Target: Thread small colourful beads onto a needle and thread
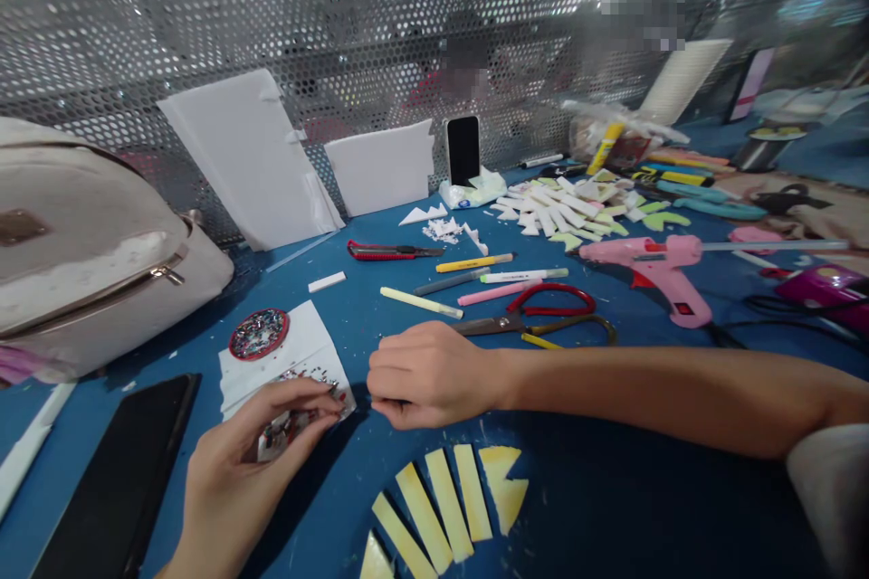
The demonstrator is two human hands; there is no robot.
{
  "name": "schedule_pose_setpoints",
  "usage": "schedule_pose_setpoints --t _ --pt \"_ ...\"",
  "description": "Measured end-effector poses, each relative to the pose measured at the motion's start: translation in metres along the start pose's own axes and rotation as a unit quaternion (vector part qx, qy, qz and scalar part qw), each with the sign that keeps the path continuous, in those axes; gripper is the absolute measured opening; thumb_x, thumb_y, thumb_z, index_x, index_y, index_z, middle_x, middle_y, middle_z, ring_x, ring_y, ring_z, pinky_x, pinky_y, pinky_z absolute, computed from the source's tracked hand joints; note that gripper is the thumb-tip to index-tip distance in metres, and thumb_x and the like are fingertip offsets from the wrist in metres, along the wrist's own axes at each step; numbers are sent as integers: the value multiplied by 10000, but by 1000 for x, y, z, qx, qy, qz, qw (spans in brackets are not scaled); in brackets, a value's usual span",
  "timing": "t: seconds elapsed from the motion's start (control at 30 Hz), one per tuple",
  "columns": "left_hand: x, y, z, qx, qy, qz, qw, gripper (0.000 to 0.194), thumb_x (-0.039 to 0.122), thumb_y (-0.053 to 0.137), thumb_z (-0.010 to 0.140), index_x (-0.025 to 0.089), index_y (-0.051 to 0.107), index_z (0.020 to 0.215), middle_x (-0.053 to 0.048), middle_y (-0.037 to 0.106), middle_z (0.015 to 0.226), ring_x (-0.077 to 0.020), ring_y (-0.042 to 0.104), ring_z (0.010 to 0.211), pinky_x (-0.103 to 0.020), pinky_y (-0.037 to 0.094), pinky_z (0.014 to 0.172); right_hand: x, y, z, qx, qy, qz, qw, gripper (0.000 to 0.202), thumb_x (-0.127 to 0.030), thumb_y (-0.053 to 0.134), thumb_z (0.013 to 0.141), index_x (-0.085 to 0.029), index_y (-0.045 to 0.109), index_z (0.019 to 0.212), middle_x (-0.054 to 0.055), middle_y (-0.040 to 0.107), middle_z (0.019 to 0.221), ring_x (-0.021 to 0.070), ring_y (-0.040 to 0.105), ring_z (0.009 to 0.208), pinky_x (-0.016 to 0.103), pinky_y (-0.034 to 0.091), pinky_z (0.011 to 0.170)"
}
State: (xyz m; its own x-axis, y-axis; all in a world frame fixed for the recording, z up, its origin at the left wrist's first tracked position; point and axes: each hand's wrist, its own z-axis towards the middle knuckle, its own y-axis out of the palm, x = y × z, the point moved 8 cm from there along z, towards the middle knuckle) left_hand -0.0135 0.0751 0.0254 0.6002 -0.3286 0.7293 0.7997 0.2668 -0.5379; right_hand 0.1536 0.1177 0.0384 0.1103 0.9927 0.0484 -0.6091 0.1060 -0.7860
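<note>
My left hand (251, 461) is at the lower left, its thumb and fingers curled together around something glittery and partly red, mostly hidden in the grip. Beneath and behind it lies a white paper (312, 335) scattered with bits of glitter. On that paper rests a red-rimmed round piece (259, 334) filled with multicoloured glitter. My right hand (431, 377) is closed in a loose fist on the blue table, just right of the paper; whether it holds anything is hidden. Yellow foam strips (448, 507) are laid in a fan nearer to me, beside a notched yellow piece (503, 481).
Red-handled scissors (502, 324), markers (421, 302) and a red cutter (390, 251) lie beyond my right hand. A pink glue gun (652, 267) is at right, near piled foam pieces (563, 204). A dark phone (119, 479) and a pale backpack (95, 262) are at left.
</note>
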Motion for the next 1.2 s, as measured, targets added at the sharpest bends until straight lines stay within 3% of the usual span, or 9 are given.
schedule_pose_setpoints --t 0.97,1.2 --pt "2 3 3 -15 1 1 1000 135 281 776 838 258 726 962 10 781 855 -182 759 794 -228 627 750 0 6 -1 -29 -3 1 1000 174 -217 478 982 -193 555 828 -10 598 752 131 485 700 285 250 582" --pt "1 2 2 -14 -8 -7 1000 135 273 763 851 253 718 977 12 779 857 -172 755 788 -230 624 780 0 -1 0 6 1 8 1000 167 -209 490 967 -194 551 812 -17 596 741 127 478 678 283 260 584"
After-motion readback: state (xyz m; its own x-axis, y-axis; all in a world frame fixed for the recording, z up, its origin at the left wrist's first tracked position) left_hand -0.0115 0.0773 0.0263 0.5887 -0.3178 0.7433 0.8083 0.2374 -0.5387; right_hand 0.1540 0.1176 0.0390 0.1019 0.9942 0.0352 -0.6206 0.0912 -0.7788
